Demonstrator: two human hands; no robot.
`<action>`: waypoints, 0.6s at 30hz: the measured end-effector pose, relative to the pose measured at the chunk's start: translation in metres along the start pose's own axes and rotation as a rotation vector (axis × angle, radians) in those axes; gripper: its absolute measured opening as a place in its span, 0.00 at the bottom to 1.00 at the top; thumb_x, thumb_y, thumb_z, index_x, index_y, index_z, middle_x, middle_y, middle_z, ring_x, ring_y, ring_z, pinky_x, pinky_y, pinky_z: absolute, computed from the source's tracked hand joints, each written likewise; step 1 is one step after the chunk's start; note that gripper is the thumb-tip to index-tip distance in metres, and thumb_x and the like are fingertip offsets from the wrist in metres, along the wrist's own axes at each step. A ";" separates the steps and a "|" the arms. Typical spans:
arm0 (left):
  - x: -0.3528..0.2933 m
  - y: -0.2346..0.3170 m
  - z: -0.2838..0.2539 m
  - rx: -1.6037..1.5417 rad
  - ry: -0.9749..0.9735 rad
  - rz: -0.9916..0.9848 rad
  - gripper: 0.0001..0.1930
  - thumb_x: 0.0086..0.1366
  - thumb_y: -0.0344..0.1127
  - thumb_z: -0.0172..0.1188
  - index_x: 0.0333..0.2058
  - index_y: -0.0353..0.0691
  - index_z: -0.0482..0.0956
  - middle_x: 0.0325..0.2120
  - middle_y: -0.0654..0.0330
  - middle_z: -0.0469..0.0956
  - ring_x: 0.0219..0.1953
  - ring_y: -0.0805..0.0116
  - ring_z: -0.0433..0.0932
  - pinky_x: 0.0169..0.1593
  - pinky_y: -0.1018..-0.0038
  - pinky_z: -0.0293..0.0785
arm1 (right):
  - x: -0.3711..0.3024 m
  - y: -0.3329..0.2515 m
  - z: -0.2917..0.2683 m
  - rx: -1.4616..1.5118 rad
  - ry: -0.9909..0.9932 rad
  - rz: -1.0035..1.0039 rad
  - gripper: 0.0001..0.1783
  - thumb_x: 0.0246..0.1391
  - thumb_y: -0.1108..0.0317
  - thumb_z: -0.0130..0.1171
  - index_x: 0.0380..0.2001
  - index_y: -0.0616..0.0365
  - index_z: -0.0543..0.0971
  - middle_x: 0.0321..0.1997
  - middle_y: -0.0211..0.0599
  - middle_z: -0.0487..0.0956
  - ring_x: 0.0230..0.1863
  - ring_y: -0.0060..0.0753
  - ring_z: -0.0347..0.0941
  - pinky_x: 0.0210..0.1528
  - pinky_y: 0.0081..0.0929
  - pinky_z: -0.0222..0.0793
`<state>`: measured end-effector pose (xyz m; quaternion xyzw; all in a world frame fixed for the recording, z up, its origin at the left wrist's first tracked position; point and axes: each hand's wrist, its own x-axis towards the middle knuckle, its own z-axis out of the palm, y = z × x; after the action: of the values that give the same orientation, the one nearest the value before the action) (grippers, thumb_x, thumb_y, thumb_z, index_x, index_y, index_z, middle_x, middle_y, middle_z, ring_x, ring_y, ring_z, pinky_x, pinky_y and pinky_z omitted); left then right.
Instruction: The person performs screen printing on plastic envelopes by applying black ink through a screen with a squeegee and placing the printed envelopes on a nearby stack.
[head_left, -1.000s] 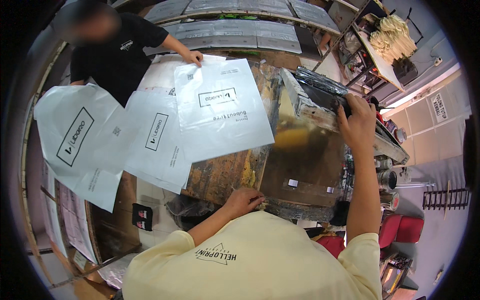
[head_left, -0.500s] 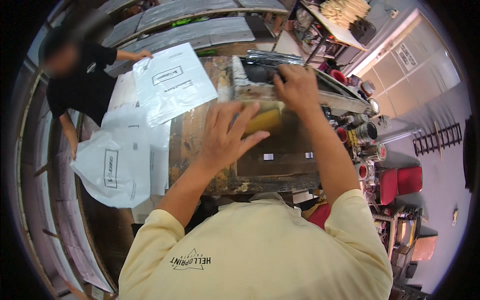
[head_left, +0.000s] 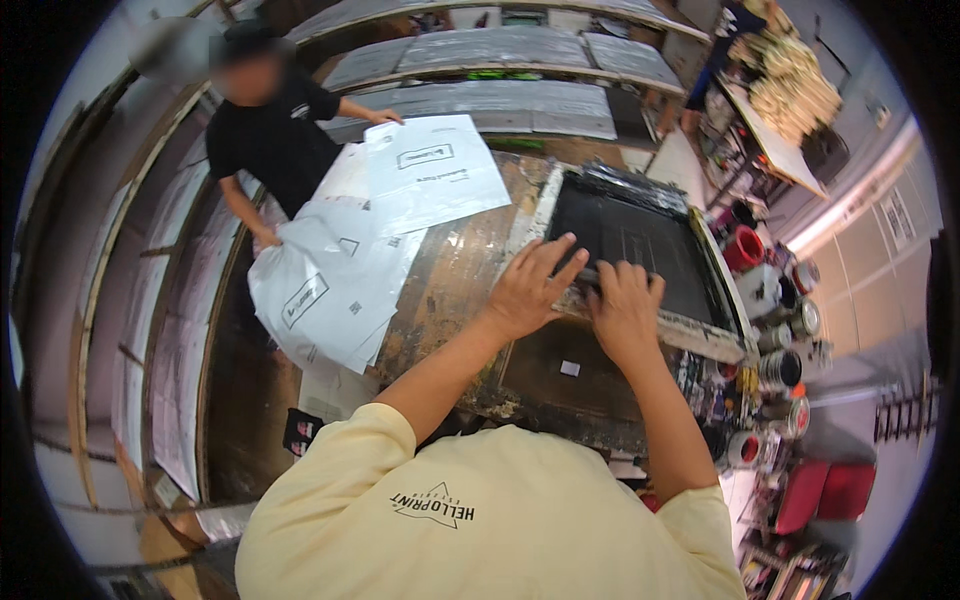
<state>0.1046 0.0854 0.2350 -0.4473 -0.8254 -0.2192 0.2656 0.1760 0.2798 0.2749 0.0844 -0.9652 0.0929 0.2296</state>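
Observation:
A printing screen [head_left: 640, 236] with dark mesh in a worn, pale wooden frame lies on the worktable. My left hand [head_left: 530, 288] is over its near left corner, fingers stretched and spread. Beside it, my right hand [head_left: 626, 305] is at the frame's near edge with its fingers curled. A small dark part shows between the hands, but its kind is unclear and whatever is under the right fingers is hidden. Closer to me is a brown board [head_left: 560, 392] bearing a small white patch [head_left: 570, 368].
Across the table to the left, a person in black [head_left: 275, 150] holds white printed plastic bags [head_left: 440, 175]. Ink cans [head_left: 780, 370] crowd the table's right side. Racks with silvery sheets [head_left: 490, 105] stand behind. Red chairs [head_left: 822, 492] are at the lower right.
My view has shifted, and much more of the screen's mesh shows. My hands have come together at its near edge. A yellow object seen beside my left hand is out of sight.

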 end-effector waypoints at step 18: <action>0.053 0.026 -0.041 0.056 -0.029 -0.080 0.58 0.48 0.51 0.77 0.75 0.52 0.55 0.70 0.49 0.61 0.71 0.46 0.60 0.76 0.38 0.42 | 0.007 0.093 -0.045 -0.269 0.142 0.124 0.21 0.49 0.60 0.65 0.46 0.55 0.79 0.47 0.37 0.77 0.54 0.46 0.71 0.61 0.58 0.57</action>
<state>0.1125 0.1069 0.3026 -0.4097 -0.8522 -0.2000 0.2569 0.1701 0.3785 0.3041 -0.0137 -0.9536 -0.0173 0.3002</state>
